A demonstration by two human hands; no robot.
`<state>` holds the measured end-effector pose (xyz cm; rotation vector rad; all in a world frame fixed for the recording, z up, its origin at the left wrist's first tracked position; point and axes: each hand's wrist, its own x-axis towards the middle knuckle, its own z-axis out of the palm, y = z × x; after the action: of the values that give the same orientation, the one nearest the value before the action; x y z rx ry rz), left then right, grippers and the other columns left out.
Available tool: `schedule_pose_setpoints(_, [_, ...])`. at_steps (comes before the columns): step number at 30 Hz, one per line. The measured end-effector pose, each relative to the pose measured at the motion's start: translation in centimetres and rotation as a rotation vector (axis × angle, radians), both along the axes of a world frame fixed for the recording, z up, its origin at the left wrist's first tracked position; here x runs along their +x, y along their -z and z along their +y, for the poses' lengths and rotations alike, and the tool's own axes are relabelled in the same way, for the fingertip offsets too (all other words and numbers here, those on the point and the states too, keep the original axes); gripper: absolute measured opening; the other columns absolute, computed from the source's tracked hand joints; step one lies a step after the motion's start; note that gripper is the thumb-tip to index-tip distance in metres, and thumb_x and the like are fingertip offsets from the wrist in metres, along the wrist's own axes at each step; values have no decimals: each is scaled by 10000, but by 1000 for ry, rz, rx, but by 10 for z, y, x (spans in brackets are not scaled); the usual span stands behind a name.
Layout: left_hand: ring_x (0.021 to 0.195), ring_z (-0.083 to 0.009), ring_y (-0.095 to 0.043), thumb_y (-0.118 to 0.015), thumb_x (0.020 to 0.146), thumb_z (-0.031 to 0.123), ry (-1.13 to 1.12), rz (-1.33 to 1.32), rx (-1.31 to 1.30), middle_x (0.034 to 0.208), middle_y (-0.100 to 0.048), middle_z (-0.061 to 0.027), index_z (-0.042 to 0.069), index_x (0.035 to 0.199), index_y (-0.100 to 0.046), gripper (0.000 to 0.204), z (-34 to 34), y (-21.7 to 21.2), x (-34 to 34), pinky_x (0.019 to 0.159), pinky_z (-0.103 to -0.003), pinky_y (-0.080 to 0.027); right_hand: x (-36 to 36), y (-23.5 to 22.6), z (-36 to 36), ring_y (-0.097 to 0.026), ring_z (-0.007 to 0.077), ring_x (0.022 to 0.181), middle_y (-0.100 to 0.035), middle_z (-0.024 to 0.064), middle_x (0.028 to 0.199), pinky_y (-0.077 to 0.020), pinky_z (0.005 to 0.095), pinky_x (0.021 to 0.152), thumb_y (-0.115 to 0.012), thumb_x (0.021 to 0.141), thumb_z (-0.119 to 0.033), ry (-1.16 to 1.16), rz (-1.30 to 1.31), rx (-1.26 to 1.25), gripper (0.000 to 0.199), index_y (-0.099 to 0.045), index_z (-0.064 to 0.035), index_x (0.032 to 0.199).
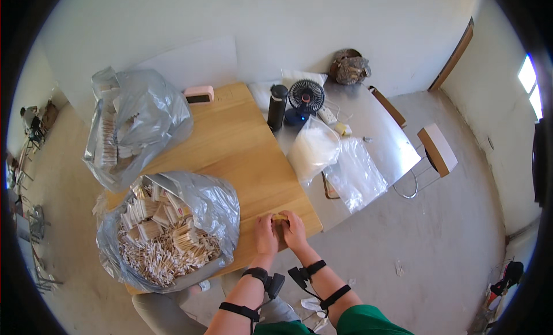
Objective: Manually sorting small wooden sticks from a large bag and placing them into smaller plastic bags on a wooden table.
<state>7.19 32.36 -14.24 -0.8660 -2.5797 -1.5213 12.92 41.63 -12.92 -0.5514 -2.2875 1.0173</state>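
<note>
My left hand (266,236) and my right hand (295,233) meet near the wooden table's front right corner. Their fingers close around a small yellow-tan bundle (280,217), which looks like wooden-stick cotton swabs; the fingers hide most of it. To the left of my hands, a grey plastic bag (222,194) lies open. Loose cotton swabs (167,259) fill its front, and stacked swab bundles (151,211) lie toward its back. Both forearms wear black straps with small dark devices.
Behind, a second grey bag (155,104) holds packed bundles, beside a pink clock-like box (199,95). On the metal table (397,153) stand a black bottle (277,107), a small fan (306,97), a bag of white material (315,148) and clear plastic bags (360,176). A stool (436,150) stands right.
</note>
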Motion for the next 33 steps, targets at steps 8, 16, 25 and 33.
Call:
schedule_pose_setpoints(8, [1227,-354,-399,-545,857,157,196,321,-358,1292,-437,-216,-20,1274,-409,472,-33,-12,-10,988,-472,-352,-86,-13,62,-565,381,946,-592,224,991,-454,430,793,-500,880,-69,28,-237,-72,211,-533,-18,1082])
schedule_pose_setpoints(16, [1277,-300,-355,-554,853,226,199,343,-446,1355,-398,-154,1,1257,-457,473,-37,-12,-8,1034,-477,-302,-224,-24,129,-584,366,934,-609,214,959,-474,431,791,-541,832,-130,-3,-267,141,187,-601,2,950])
schedule_pose_setpoints(25, [1260,-300,-376,-526,867,210,134,266,-357,1321,-440,-159,-10,1220,-501,417,-37,-20,-9,1019,-475,-313,-241,12,155,-554,376,988,-551,191,1066,-490,409,831,-599,783,-93,148,-502,599,270,-553,-21,1039])
schedule_pose_setpoints(33, [1277,-298,-367,-515,875,210,167,329,-367,1337,-439,-159,-2,1232,-501,416,-48,-12,-8,1043,-432,-292,-178,-45,66,-562,308,859,-573,150,951,-463,387,725,-591,775,-18,11,-68,280,192,-574,-23,966])
